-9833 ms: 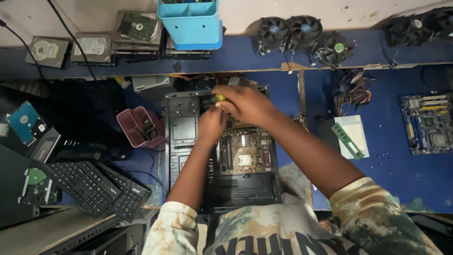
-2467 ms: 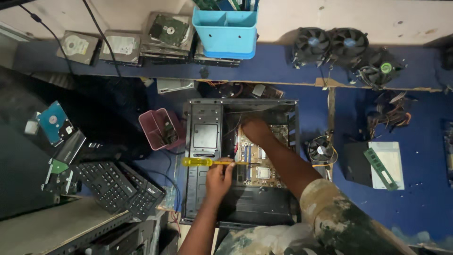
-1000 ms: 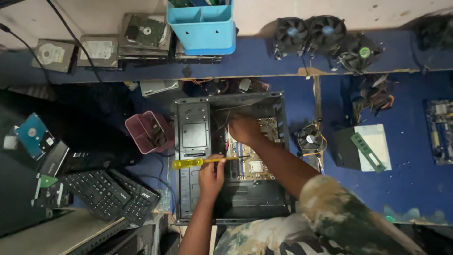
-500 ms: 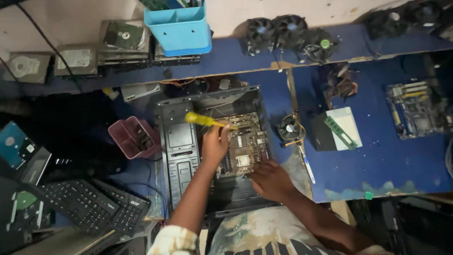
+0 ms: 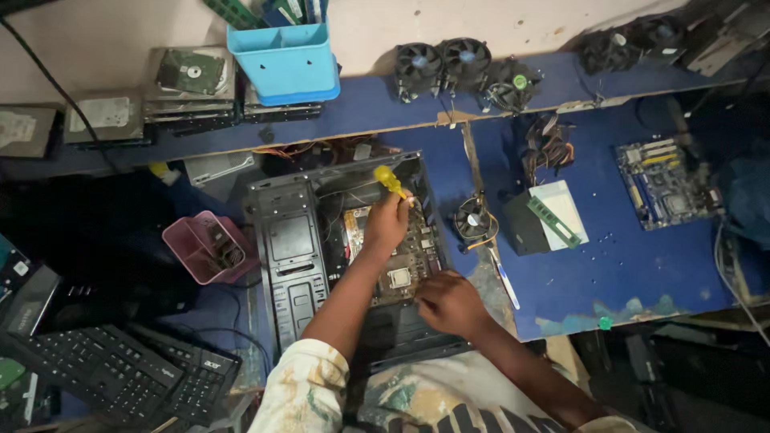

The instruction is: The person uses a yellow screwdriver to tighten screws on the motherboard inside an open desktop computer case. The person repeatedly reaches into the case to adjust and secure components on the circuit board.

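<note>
The left hand (image 5: 387,224) is clenched around a yellow-handled screwdriver (image 5: 391,181), held over the motherboard (image 5: 393,250) inside the open computer case (image 5: 293,248). The right hand (image 5: 449,303) rests loosely curled on the case's near edge, grasping nothing. The screwdriver looks light and rigid, best gripped at the handle; the board seems fragile.

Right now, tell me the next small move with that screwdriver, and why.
Probably tip the yellow screwdriver down onto a motherboard screw: the left hand holds it raised over the board's top edge, while the right hand rests at the case's lower edge.
</note>
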